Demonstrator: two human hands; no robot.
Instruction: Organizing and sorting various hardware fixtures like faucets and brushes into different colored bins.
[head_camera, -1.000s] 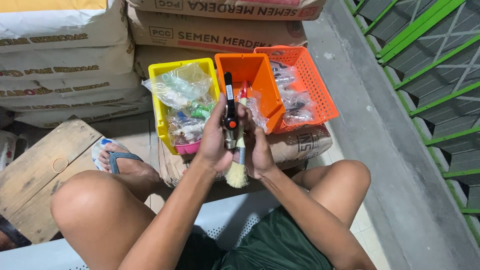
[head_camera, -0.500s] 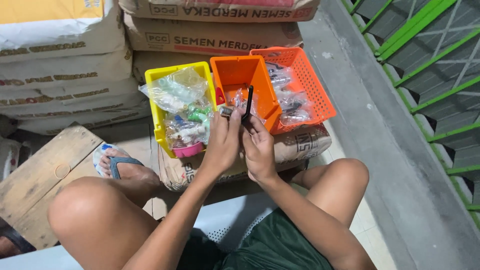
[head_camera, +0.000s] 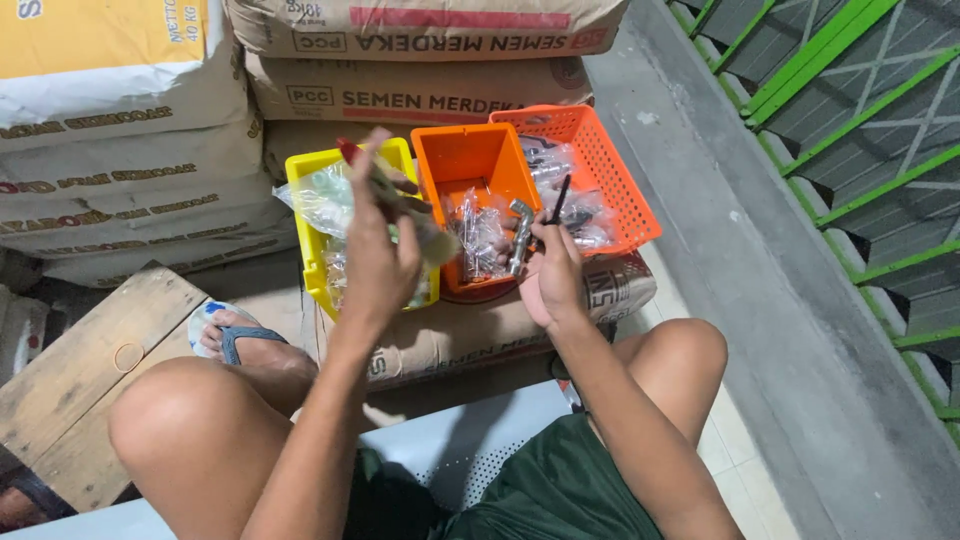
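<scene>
Left hand: grip closed around a paintbrush, raised over the yellow bin of bagged parts. Brush judged light, handle stiff, bristles soft; best held mid-handle. Right of it, orange bin with bagged metal fittings. Right hand: fingers pinch a thin black rod, upright at the bin's edge. Beyond, orange basket.
</scene>
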